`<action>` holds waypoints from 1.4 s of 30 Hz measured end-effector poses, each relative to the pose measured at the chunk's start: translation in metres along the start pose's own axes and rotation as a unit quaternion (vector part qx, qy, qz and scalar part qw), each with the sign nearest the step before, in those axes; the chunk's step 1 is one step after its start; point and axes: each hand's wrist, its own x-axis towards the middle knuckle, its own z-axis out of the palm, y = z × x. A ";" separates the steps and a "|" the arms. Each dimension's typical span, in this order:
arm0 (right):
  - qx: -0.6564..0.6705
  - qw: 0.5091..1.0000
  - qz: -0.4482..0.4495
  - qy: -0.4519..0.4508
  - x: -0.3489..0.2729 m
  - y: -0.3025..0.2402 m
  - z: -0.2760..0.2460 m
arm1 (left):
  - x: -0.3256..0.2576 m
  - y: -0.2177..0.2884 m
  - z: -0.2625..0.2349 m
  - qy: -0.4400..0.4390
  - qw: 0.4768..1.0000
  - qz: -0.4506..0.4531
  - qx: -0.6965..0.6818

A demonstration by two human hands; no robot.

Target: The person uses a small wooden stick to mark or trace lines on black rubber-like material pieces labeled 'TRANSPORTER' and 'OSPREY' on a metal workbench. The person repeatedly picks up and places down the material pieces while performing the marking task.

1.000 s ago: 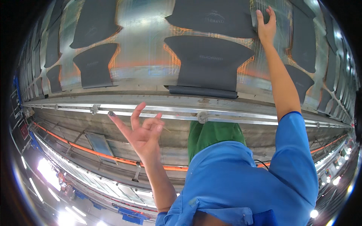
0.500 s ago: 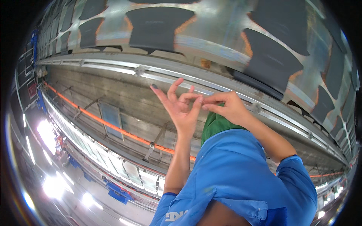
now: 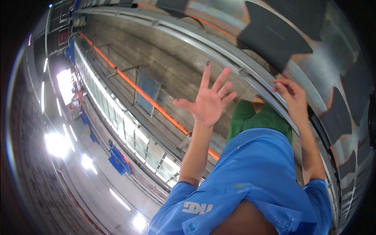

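My left hand [image 3: 210, 103] is held up in mid-air with the palm showing and the fingers spread. It holds nothing, and a small dark patch covers one fingertip. My right hand [image 3: 293, 98] is beside the metal rail [image 3: 196, 41] of the line, its fingers bent and the fingertips drawn together. Whether anything small is pinched there cannot be made out. Just beyond that hand lie dark grey shaped sheets [image 3: 274, 35] on a shiny metal surface [image 3: 313, 74].
An orange pipe [image 3: 145, 96] runs along the far side of the grey floor [image 3: 172, 51]. Near it is a bluish panel [image 3: 149, 89]. Farther left stand a row of lit glassy panels [image 3: 141, 149] and a blue piece of equipment [image 3: 117, 161].
My hands, joined at the fingertips before, have come apart. The left has spread its fingers; the right has moved right toward the sheets. The view has turned.
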 end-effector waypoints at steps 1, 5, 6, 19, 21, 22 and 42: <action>-0.005 1.000 -0.007 0.003 0.008 -0.006 0.004 | 0.007 0.008 -0.001 -0.028 1.000 -0.003 -0.009; -0.019 1.000 0.016 0.005 0.035 -0.011 0.036 | 0.020 0.052 -0.003 -0.086 0.996 -0.005 -0.011; -0.014 1.000 0.018 0.008 0.041 -0.012 0.047 | 0.022 0.063 -0.005 -0.083 0.997 -0.004 -0.001; -0.326 0.886 -0.065 0.322 0.142 0.072 0.165 | 0.032 0.273 -0.052 0.289 0.680 -0.032 0.673; -0.354 0.876 -0.056 0.322 0.135 0.059 0.181 | 0.009 0.316 -0.081 0.318 0.601 -0.034 0.733; -0.381 0.857 -0.095 0.332 0.140 0.063 0.183 | -0.011 0.340 -0.105 0.338 0.596 -0.027 0.728; -0.379 0.884 -0.004 0.273 0.150 0.036 0.174 | 0.032 0.457 -0.113 0.574 0.553 -0.303 0.523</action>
